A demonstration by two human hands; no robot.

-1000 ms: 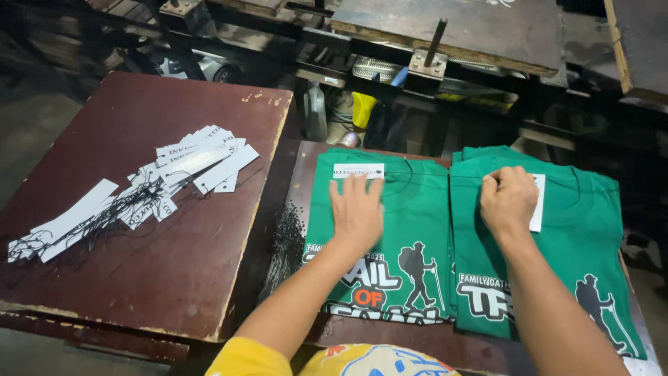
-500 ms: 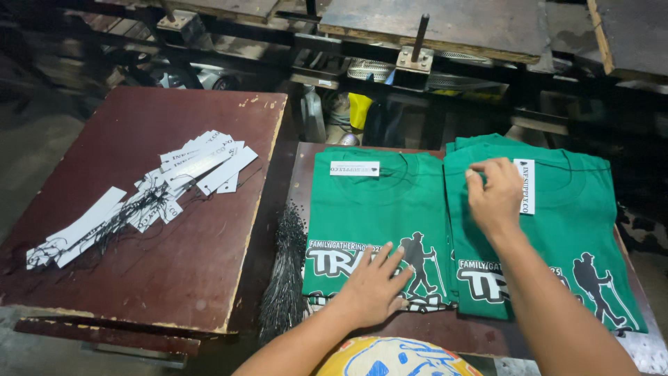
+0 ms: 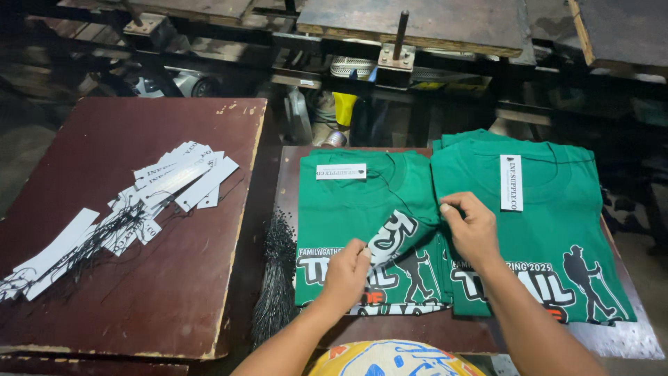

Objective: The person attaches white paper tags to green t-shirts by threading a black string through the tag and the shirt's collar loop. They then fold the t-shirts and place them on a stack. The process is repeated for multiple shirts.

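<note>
Left hand (image 3: 346,268) and right hand (image 3: 472,226) pinch folded green T-shirt (image 3: 362,209); paper tags (image 3: 139,202) well left of shirt.

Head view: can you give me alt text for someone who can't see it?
Two bare hands, left hand and right hand, lift the edge of a folded green printed T-shirt beside a second green shirt stack; white paper tags lie on a dark red board.

Two bare forearms, no sleeves down to the wrists, no watch, ring or glove on left hand (image 3: 346,273) or right hand (image 3: 473,226). Short, unpainted nails on the fingers (image 3: 452,207). Below the left hand, a yellow garment (image 3: 390,358) with blue and orange print.
</note>
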